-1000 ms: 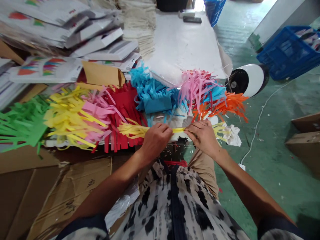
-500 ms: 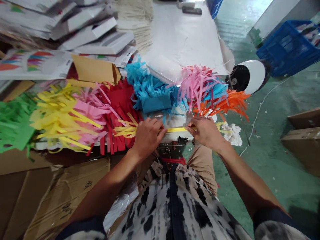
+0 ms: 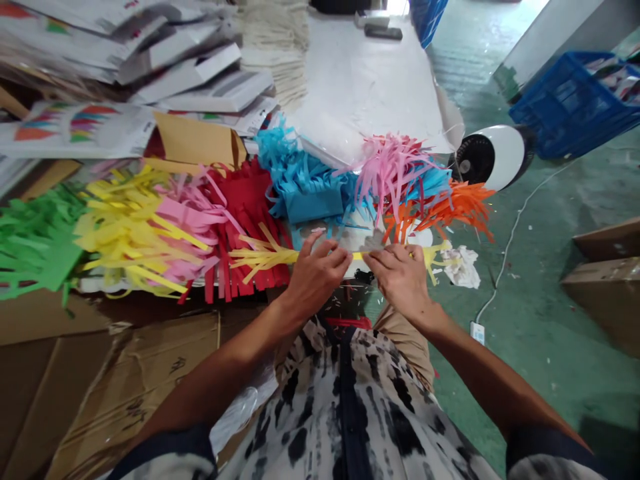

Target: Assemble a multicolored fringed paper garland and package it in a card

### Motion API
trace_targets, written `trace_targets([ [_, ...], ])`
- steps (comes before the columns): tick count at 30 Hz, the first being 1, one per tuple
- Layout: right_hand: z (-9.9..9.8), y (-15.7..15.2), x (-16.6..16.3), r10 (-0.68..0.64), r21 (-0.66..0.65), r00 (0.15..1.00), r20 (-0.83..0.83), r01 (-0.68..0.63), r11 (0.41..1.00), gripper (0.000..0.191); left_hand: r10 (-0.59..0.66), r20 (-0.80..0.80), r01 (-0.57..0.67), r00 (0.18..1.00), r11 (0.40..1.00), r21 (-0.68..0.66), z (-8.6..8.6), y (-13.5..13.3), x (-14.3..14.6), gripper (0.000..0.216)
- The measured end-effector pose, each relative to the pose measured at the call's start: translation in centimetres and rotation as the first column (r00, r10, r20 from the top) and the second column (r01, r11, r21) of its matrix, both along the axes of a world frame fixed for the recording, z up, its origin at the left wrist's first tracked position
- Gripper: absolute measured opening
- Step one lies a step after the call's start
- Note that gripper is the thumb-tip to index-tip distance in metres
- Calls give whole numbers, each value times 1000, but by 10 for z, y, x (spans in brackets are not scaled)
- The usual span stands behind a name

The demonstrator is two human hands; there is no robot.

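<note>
A yellow paper tassel [image 3: 266, 255] lies stretched sideways along the table's front edge, its fringed ends pointing left and right. My left hand [image 3: 320, 270] is closed over its middle, index finger lifted a little. Close by on the right, my right hand [image 3: 401, 272] pinches the same rolled strip, and a short yellow length shows between the hands. Under the left fringe lies red fringed paper [image 3: 245, 200]. Just beyond my hands sits a stack of blue fringed paper [image 3: 315, 203]. White crumpled paper [image 3: 463, 267] touches the area by the right fringe.
Green [image 3: 43, 240], yellow [image 3: 125, 227] and pink fringed paper [image 3: 187, 223] line the left. Pink tassels [image 3: 390, 170] and orange tassels [image 3: 463, 207] lie right, near a white fan [image 3: 500, 157]. A cardboard box [image 3: 193, 140] and white packages [image 3: 215, 87] stand behind. A blue crate [image 3: 575, 103] is on the floor.
My left hand has slid right along the yellow strip, closer to my right hand, so less of the strip shows between them. The right hand's fingers have turned flatter over it.
</note>
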State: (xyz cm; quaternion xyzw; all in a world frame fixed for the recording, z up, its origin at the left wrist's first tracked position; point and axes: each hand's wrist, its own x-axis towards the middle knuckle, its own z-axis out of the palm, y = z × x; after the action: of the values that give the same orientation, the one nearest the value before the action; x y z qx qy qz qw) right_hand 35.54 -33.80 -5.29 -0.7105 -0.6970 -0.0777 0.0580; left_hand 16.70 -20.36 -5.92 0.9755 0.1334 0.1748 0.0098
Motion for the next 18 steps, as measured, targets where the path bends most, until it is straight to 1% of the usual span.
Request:
trace_targets([
  [2, -3, -9, 7, 5, 7, 1000, -30, -5, 1000, 31, 17, -16, -17, 1000, 1000, -13, 0, 6, -14, 27],
  [4, -6, -16, 18, 3, 21, 997, -72, -1, 1000, 34, 63, -19, -64, 998, 997, -37, 3, 15, -32, 30],
  [6, -8, -22, 26, -9, 27, 994, -107, 12, 1000, 38, 144, -30, -146, 989, 988, -43, 11, 22, -47, 32],
  [8, -8, -23, 29, -15, 25, 994, -111, 18, 1000, 38, 225, -16, -225, 974, 974, -21, 21, 23, -50, 26],
  [9, -7, -22, 29, -14, 21, 995, -102, 16, 1000, 37, 240, 0, -240, 971, 971, -15, 25, 21, -47, 23],
  [10, -6, -21, 28, -12, 14, 996, -92, 13, 1000, 36, 230, 14, -230, 973, 973, -18, 28, 18, -40, 22],
  [12, -1, -18, 26, -9, 10, 997, -79, 10, 1000, 35, 144, 20, -143, 989, 989, -43, 31, 8, -21, 23],
  [14, 5, -16, 24, -7, 1, 997, -77, 7, 1000, 35, 30, -42, -33, 999, 997, -68, 28, 1, 0, 20],
  [15, 8, -16, 23, -4, -4, 997, -79, 4, 1000, 34, -4, -80, -2, 997, 997, -73, 25, -1, 8, 18],
  [16, 10, -15, 22, -4, -10, 997, -81, 3, 1000, 33, -18, -112, 10, 994, 997, -71, 21, -2, 15, 17],
  [18, 13, -14, 21, -17, -6, 997, -80, 17, 1000, 31, -3, -143, -6, 990, 998, -58, 14, -1, 22, 16],
])
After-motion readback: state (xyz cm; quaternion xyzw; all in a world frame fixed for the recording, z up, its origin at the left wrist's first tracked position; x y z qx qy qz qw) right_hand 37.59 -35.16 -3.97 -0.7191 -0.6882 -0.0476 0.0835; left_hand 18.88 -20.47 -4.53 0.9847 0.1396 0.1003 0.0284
